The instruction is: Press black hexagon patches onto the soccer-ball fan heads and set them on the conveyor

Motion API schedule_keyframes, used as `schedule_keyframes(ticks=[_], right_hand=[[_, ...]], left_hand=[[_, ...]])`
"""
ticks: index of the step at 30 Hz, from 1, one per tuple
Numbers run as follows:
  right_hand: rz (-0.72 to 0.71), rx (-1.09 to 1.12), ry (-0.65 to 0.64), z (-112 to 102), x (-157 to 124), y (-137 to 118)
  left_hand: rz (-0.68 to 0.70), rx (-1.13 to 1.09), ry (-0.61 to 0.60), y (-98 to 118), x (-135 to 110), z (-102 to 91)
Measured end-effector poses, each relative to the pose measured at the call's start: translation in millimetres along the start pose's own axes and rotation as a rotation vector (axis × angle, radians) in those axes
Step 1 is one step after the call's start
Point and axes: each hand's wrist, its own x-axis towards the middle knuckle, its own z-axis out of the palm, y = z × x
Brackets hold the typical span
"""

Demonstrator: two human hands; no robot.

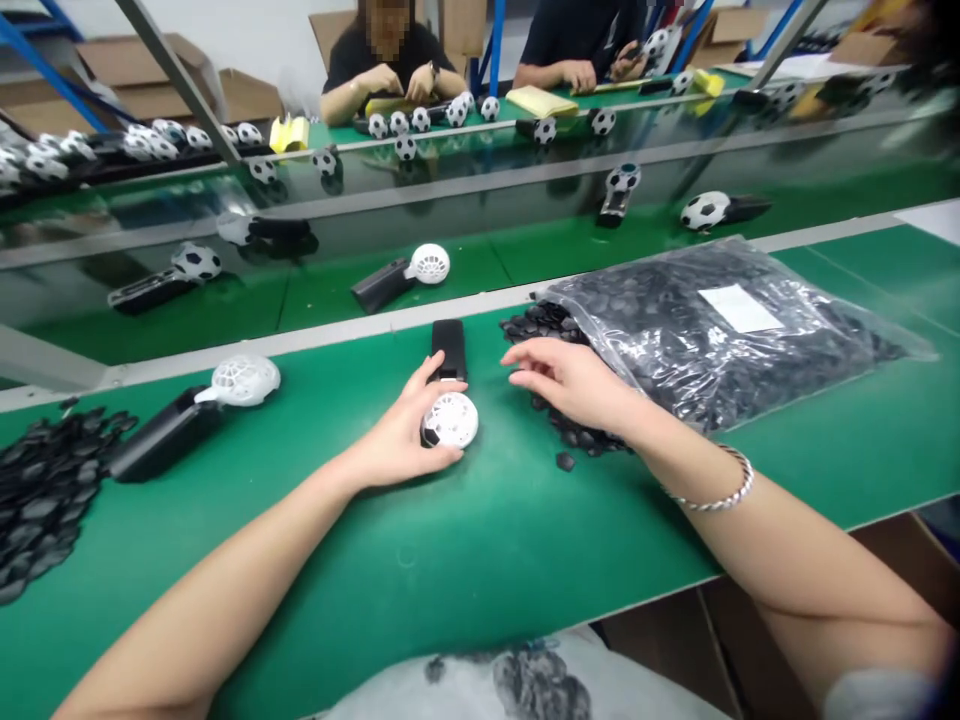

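Observation:
My left hand [409,428] lies around a small handheld fan with a white slotted, football-like head [454,420]. A black panel shows on the head's left side, and the fan's black handle [448,348] points away from me on the green bench. Over the edge of a pile of small black pentagon pieces [544,320] hovers my right hand [566,380]. Its thumb and forefinger are drawn nearly together; whatever is between the tips is too small to make out. One loose black piece [565,461] lies below that hand.
A clear plastic bag [720,330] full of black pieces lies at right. On the left are another white-headed fan [244,381] and a black heap [45,490]. Beyond the metal rail, a green conveyor [315,290] carries several fans. Two people sit opposite.

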Motion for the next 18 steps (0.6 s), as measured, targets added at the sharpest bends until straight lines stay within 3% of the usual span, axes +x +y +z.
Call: schedule_keyframes(ticks=[5,10,18], right_hand=[[-0.214,0.173,-0.086,10,-11,-26],[-0.243,0.194,-0.159,21,-17,-32],[-0.232,0.316,-0.112,32,-17,-36]], left_hand=[[0.037,-0.048,-0.011,-2,2,-2.6],[0.0,-0.067,-0.001,3,2,-0.2],[0.006,-0.108,0.045,3,2,4.4]])
